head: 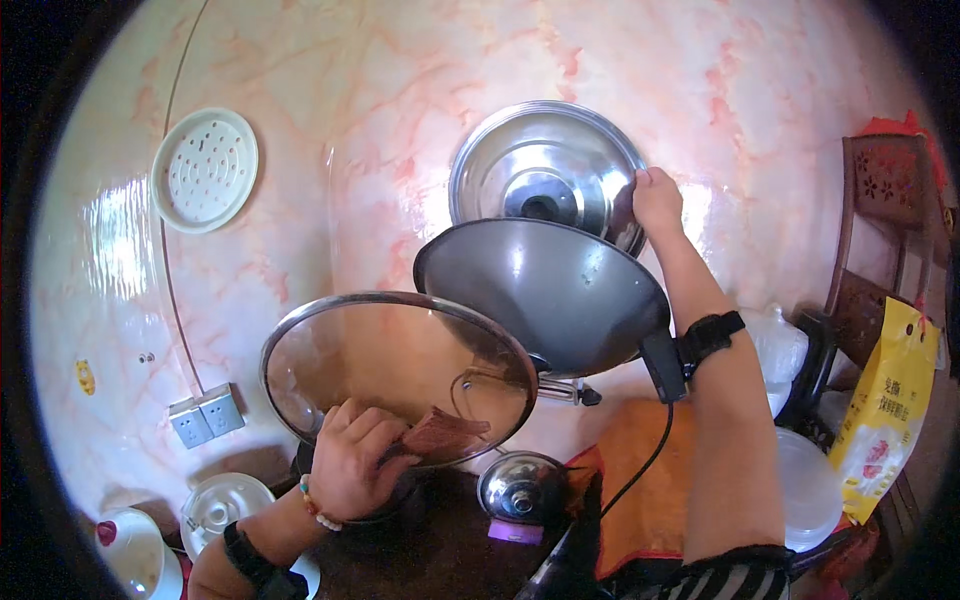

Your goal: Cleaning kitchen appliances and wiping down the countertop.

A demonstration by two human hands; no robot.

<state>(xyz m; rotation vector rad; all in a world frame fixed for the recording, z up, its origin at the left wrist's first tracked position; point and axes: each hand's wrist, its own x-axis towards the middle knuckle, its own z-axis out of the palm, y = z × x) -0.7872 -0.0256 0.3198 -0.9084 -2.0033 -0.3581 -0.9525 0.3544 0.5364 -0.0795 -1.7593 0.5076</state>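
My right hand [660, 199] grips the right rim of a round stainless steel lid or basin [487, 172] against the wall. In front of its lower part hangs a dark grey wok [540, 292], tilted with its hollow side visible. Lower left, a glass pot lid [375, 352] with a metal rim overlaps the wok's edge. My left hand [364, 450] pinches a folded dark red cloth [446, 435] in front of the glass lid's lower part; whether the cloth touches the glass, I cannot tell. A metal rack arm [559, 391] shows beneath the wok.
Below stand a small steel lid [521, 480] and a purple box [515, 532]. An orange cloth [645, 480] lies right of them. Plastic bowls [806, 487], a yellow bag [889, 412] and a wooden chair [870, 292] are at right. A white perforated tray [206, 169] and sockets [208, 417] are on the wall.
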